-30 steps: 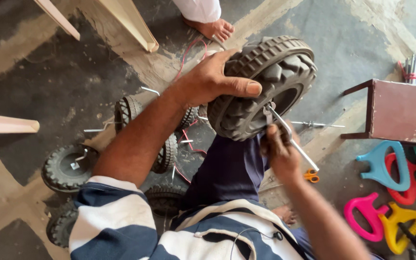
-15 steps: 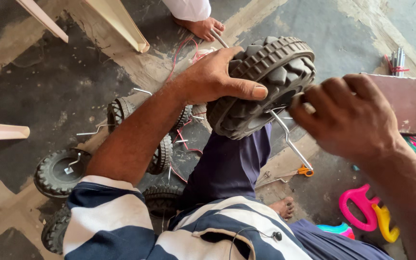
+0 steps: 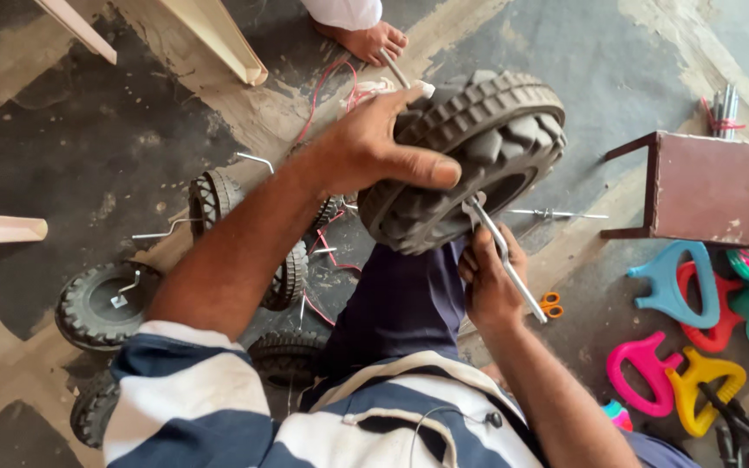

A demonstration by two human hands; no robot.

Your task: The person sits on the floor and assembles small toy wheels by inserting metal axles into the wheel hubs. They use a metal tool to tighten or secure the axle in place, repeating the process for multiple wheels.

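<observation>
The black wheel (image 3: 465, 160), held above the lap, is clamped by the left hand (image 3: 366, 143); the metal rod (image 3: 504, 256) below it is gripped by the right hand (image 3: 487, 282), and could be bent if levered askew

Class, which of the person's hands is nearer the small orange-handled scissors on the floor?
Right. The right hand, gripping a metal rod, sits just beside the orange-handled scissors; the left hand is farther, atop the black tyre.

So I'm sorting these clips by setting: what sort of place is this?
Probably a small floor-level workshop assembling children's ride-on toys: black plastic wheels lie on the worn concrete floor, bright plastic handles sit beside a low stool.
</observation>
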